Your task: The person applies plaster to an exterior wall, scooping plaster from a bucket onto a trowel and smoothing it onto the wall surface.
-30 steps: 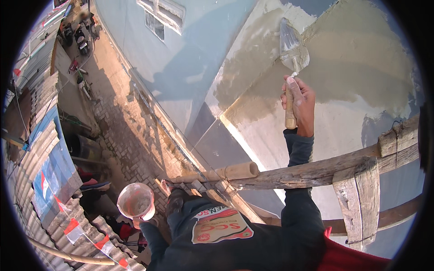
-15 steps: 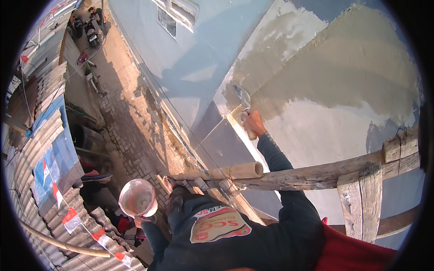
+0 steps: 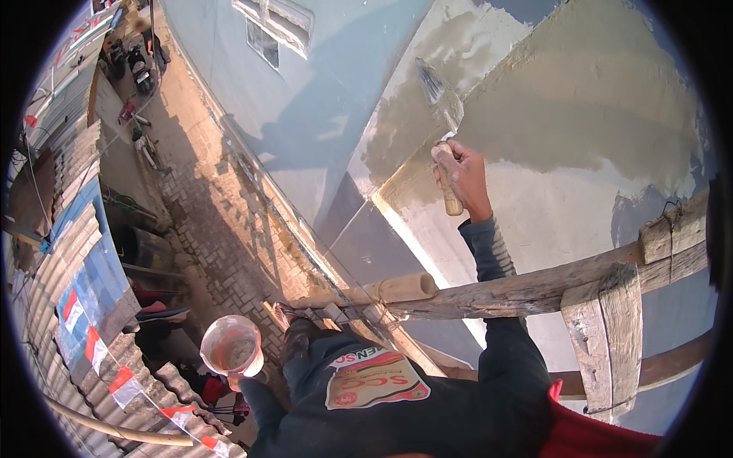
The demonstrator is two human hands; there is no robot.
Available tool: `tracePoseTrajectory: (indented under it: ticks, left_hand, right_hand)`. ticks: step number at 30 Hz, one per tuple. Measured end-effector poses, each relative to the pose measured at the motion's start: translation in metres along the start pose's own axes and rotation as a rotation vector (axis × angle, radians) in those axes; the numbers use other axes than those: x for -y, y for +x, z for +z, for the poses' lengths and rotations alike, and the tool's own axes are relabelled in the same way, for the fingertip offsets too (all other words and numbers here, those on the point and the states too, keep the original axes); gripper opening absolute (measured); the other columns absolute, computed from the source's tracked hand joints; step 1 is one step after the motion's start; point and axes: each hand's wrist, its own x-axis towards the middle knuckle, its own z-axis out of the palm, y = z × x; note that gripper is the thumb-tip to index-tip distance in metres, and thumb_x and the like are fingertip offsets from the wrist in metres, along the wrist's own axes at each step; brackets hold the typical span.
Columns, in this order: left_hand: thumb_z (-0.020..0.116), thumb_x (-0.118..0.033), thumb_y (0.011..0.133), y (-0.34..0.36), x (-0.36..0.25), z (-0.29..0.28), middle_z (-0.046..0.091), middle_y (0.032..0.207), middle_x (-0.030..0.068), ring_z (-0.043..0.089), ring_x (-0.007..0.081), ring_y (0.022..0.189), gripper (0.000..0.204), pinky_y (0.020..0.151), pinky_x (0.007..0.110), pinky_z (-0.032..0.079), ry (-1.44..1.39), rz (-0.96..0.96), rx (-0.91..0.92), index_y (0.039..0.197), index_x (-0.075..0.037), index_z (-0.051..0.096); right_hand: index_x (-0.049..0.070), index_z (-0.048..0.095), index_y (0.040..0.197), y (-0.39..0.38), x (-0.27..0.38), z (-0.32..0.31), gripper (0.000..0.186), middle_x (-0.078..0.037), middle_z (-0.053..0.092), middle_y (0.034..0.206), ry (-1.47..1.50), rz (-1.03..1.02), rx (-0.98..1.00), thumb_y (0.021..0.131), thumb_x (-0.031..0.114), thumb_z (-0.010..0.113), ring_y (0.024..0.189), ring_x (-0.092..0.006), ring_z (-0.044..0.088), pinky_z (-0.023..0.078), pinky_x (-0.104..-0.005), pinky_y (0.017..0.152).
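Observation:
My right hand (image 3: 468, 177) is closed round the wooden handle of a pointed trowel (image 3: 440, 95). The trowel's metal blade points up and to the left, over the edge where two wall faces meet. Damp grey-brown plaster (image 3: 580, 114) covers the upper part of the wall beside it, with paler wall below. Low on the left, my left hand (image 3: 240, 381) grips the rim of a whitish plastic bucket (image 3: 256, 353). Grey residue and a reddish smear show inside the bucket. Most of the left fingers are hidden by it.
A rough timber beam (image 3: 504, 296) with a bamboo pole (image 3: 397, 289) crosses between my body and the wall. A paved alley (image 3: 206, 206) lies far below. Corrugated roofs (image 3: 72, 237) and a string of red-and-white flags (image 3: 124, 385) line the left; a motorbike (image 3: 141, 72) stands beyond.
My right hand has moved up and right with the trowel, which now shows more of its blade and handle. The bucket stays nearly in place in my left hand.

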Motion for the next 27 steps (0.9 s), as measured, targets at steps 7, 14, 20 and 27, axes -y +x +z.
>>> tracePoseTrajectory:
  ticks: [7, 14, 20, 27]
  left_hand:
    - [0.056, -0.008, 0.078, 0.002, 0.011, 0.006, 0.069, 0.079, 0.0097, 0.064, 0.0139, 0.068, 0.021, 0.06, 0.029, 0.052, -0.102, -0.13, 0.02, 0.082, -0.005, 0.076]
    - [0.056, -0.007, 0.077, -0.001, 0.008, 0.009, 0.069, 0.078, 0.0101, 0.064, 0.0142, 0.068, 0.02, 0.059, 0.03, 0.052, -0.115, -0.124, 0.02, 0.082, -0.005, 0.075]
    - [0.057, -0.008, 0.076, -0.008, 0.01, 0.008, 0.068, 0.078, 0.01, 0.063, 0.015, 0.067, 0.019, 0.058, 0.031, 0.051, -0.05, -0.04, 0.029, 0.083, -0.003, 0.075]
    - [0.058, -0.009, 0.075, -0.014, 0.003, -0.003, 0.068, 0.077, 0.01, 0.062, 0.016, 0.066, 0.019, 0.057, 0.032, 0.051, 0.071, 0.092, 0.052, 0.083, -0.002, 0.074]
  right_hand:
    - [-0.002, 0.064, 0.096, 0.004, 0.024, -0.012, 0.02, -0.003, 0.057, 0.074, -0.061, 0.046, -0.017, 0.088, 0.017, 0.063, 0.052, -0.0082, 0.053, 0.042, -0.0225, 0.042]
    - [-0.001, 0.06, 0.082, 0.008, -0.049, 0.003, 0.017, -0.003, 0.056, 0.069, 0.202, 0.326, 0.152, 0.086, 0.014, 0.063, 0.048, -0.0123, 0.054, 0.043, -0.0265, 0.041]
    - [-0.005, 0.06, 0.08, -0.013, -0.088, 0.019, 0.017, -0.004, 0.054, 0.064, -0.165, 0.293, 0.175, 0.081, 0.012, 0.063, 0.049, -0.0116, 0.052, 0.041, -0.0273, 0.042]
    - [-0.003, 0.06, 0.088, -0.018, 0.045, -0.016, 0.021, -0.004, 0.054, 0.066, -0.046, -0.037, -0.152, 0.087, 0.017, 0.063, 0.048, -0.0088, 0.052, 0.041, -0.0251, 0.041]
